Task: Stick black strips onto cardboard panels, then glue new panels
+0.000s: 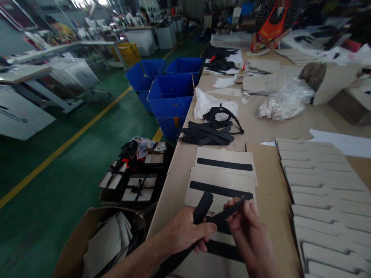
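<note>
My left hand [188, 231] is closed around a bundle of black strips [203, 206], whose ends stick out above and below the fist. With the fingers of my right hand [249, 227] I pinch one black strip [232, 208] that slants up from beside the bundle. Under both hands lie overlapping beige panels [223, 152] in a column along the table's left side. Each visible panel bears a black strip [222, 188] lying across it. Part of the nearest panels is hidden by my hands and forearms.
Rows of overlapping beige panels [324, 200] cover the table's right side. Farther up lie a pile of black strips [205, 133] and a clear plastic bag [285, 102]. Blue bins [171, 94] and a cardboard box [78, 239] stand left of the table. A co-worker in an orange apron [271, 29] is at the far end.
</note>
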A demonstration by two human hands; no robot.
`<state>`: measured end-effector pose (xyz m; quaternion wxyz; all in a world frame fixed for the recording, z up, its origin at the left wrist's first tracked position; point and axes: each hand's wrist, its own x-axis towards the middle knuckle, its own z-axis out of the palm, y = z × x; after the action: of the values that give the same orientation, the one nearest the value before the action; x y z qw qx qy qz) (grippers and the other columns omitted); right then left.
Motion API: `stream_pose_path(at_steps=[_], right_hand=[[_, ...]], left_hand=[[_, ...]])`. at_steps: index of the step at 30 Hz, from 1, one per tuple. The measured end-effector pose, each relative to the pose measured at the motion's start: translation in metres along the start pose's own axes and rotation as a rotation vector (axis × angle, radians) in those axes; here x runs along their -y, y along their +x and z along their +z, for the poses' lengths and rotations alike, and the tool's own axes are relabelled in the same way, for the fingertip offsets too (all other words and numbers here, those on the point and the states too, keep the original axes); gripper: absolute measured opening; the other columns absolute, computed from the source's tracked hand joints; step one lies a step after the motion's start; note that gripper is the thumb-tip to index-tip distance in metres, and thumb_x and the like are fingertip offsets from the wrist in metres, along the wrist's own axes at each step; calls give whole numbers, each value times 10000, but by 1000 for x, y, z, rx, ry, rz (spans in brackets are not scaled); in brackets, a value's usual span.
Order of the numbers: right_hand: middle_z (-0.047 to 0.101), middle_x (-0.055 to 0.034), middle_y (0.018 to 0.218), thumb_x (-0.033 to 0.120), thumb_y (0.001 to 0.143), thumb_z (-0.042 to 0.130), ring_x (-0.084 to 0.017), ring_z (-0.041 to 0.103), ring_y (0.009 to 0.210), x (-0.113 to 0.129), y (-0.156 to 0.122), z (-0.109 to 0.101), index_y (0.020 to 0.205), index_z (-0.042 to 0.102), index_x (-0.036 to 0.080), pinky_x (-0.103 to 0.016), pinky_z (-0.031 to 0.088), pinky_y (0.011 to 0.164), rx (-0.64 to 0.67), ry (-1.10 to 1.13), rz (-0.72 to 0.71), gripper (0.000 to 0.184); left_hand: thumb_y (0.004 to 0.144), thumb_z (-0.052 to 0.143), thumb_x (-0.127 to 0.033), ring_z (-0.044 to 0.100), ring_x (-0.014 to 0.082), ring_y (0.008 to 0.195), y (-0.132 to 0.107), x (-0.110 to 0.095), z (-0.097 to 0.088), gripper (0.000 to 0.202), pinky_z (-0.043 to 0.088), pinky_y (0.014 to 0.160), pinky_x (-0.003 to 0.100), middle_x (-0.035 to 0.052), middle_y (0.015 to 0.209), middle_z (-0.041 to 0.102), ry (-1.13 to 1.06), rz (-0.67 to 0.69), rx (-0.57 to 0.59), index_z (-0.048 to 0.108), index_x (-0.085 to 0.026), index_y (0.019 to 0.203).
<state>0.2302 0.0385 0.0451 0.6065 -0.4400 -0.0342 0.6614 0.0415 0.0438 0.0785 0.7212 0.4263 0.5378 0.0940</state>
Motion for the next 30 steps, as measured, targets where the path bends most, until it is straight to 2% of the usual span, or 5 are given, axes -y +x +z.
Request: stream_pose_path(at_steps=[3,8,13,19,30], right_hand=[[559,56,740,349,751,765,-71,520,551,30,34,-2,879,547,257,-189,459,486,7,-38,-125,269],[489,85,566,413,662,813,-63,404,425,44,86,15,872,589,220,-173,304,375,94,-522,-115,363],[584,57,622,436,664,750,-66,429,451,46,120,41,871,652,202,-181,319,405,92,-858,-120,328],[666,35,689,337,765,640,-126,571,622,11,147,62,831,679,206,-238,412,593,444,-1534,-300,153],[694,-8,865,244,830,619,-156,625,802,-41,160,79,871,698,222,-252,416,740,543,-1829,-471,91]], left_hand=[[771,617,-603,638,166,572,-4,-14,-22,448,432,488,222,3,665,623,241,45,0,610,-155,762],[770,673,-515,659,237,805,10,-34,-43,336,429,667,280,39,809,690,804,151,-342,668,-192,863],[735,715,-513,655,268,889,38,-27,-58,389,472,758,325,72,940,691,998,133,-464,667,-187,941],[894,440,-154,544,230,1151,74,-2,-63,291,422,977,333,52,1210,621,1075,229,-482,668,-228,1059],[955,331,-187,498,220,1099,89,21,-59,331,464,923,333,65,1199,571,1102,220,-535,603,-223,1141]])
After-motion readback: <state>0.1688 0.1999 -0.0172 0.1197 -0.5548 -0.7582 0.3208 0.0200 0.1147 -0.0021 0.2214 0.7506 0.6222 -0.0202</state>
